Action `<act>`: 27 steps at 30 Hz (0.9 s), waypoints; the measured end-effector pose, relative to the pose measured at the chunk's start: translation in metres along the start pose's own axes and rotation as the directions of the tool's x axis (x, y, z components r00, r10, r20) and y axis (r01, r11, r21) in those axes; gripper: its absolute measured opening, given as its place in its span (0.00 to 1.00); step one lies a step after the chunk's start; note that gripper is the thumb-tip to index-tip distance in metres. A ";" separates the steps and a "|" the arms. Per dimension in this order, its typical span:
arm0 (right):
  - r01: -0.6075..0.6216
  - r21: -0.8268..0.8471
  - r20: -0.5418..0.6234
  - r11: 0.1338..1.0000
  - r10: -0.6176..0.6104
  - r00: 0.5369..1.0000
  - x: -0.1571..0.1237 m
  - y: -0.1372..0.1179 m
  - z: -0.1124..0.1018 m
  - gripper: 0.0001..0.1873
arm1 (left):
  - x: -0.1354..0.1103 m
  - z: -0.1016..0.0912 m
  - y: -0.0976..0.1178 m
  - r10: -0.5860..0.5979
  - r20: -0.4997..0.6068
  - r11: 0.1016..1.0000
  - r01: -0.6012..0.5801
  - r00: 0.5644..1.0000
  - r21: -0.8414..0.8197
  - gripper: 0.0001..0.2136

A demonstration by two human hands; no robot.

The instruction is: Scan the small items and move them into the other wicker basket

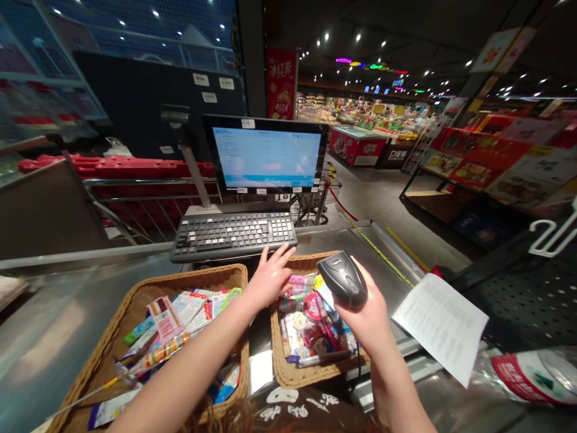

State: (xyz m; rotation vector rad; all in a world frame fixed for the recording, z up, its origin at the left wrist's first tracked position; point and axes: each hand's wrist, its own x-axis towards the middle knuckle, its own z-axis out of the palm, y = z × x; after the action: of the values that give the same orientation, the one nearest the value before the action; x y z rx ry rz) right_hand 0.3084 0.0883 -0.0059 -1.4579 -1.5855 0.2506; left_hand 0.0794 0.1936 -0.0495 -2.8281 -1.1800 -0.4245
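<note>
L hand [269, 278] open, just above small packets [306, 328] in wicker basket [282, 349]; R hand [363, 319] gripping barcode scanner [342, 279]; keyboard [233, 236] ahead.

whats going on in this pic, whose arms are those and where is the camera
This picture comes from a camera worn on a person's head, so you are looking down at their own two bare arms at what looks like a shop checkout. The right hand grips a black handheld scanner. The left hand is open, with its fingers spread just above the rim of a wicker basket full of small packaged goods. A second wicker basket, also full, sits to its left. Ahead are a keyboard and a screen. A printed sheet is to the right of the scanner.
</note>
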 end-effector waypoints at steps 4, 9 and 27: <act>0.043 0.009 0.036 0.999 -0.044 0.998 0.000 -0.008 0.006 0.35 | -0.018 -0.041 -0.008 -0.026 -0.194 0.996 0.043 0.981 0.084 0.06; 0.196 -0.003 0.118 0.981 -0.194 0.974 -0.004 -0.023 0.017 0.29 | -0.039 -0.077 -0.023 -0.080 -0.308 0.977 0.136 0.948 0.164 0.08; 0.323 0.003 0.248 0.947 -0.313 0.917 -0.030 -0.081 0.042 0.33 | -0.101 -0.124 -0.045 -0.168 -0.387 0.927 0.279 0.906 0.250 0.06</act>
State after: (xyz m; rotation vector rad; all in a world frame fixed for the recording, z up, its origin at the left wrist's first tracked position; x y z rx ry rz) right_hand 0.2191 0.0580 0.0128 -1.2059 -2.0110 0.2172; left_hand -0.0489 0.1369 0.0401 -2.2416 -1.3587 -0.6768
